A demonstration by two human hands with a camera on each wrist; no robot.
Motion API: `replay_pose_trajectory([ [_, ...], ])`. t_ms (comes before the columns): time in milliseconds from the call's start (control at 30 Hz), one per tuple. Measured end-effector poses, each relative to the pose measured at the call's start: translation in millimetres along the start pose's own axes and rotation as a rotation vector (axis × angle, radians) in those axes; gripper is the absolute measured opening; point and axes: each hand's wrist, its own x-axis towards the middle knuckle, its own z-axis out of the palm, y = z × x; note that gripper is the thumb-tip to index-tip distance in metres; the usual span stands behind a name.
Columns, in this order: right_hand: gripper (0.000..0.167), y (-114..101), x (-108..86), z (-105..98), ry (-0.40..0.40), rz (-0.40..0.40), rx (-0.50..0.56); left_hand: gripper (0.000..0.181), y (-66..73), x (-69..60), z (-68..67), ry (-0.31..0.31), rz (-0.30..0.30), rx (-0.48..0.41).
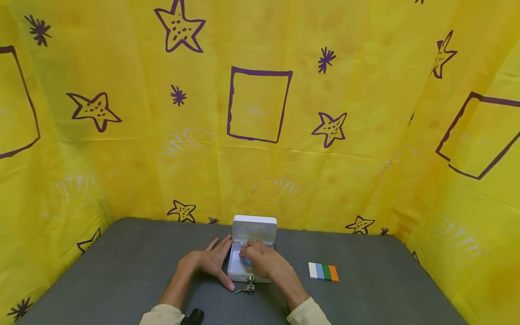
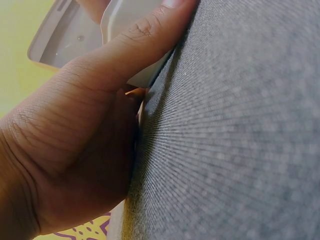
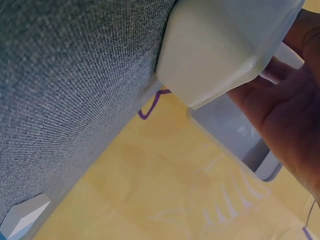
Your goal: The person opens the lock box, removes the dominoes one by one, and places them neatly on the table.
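Note:
A small white box (image 1: 239,276) sits on the dark table with its lid (image 1: 254,229) raised at the back. Keys (image 1: 245,287) hang from the lock on its front. My left hand (image 1: 211,262) rests by the box's left side, fingers and thumb spread; in the left wrist view the thumb (image 2: 145,32) lies along the box wall. Over the box's inside is my right hand (image 1: 262,259), its fingers bent and reaching in. The right wrist view shows a pale edge (image 3: 290,55) between thumb and fingers; whether they grip it is unclear. The hand hides much of the inside.
To the right of the box, white, light blue, green and orange blocks (image 1: 323,271) lie side by side on the grey table (image 1: 365,289). A yellow patterned curtain (image 1: 260,180) encloses the back and sides. A black object (image 1: 197,316) shows near the left sleeve.

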Motion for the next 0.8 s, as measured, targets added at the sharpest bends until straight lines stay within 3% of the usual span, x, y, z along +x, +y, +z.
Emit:
replay_pose_trajectory([
  [367, 0.033, 3.1, 1.3, -1.9, 0.02, -0.02, 0.063, 0.152, -5.0, 1.7, 2.6, 0.028, 0.003, -0.016],
  [600, 0.033, 8.6, 2.9, -10.3, 0.013, -0.033, 0.164, 0.155, -3.0, 1.6, 2.3, 0.013, -0.028, -0.022],
  [800, 0.034, 17.0, 1.8, -15.4, 0.062, -0.055, 0.239, 0.155, -2.9, 0.9, 1.0, 0.009, -0.033, -0.024],
])
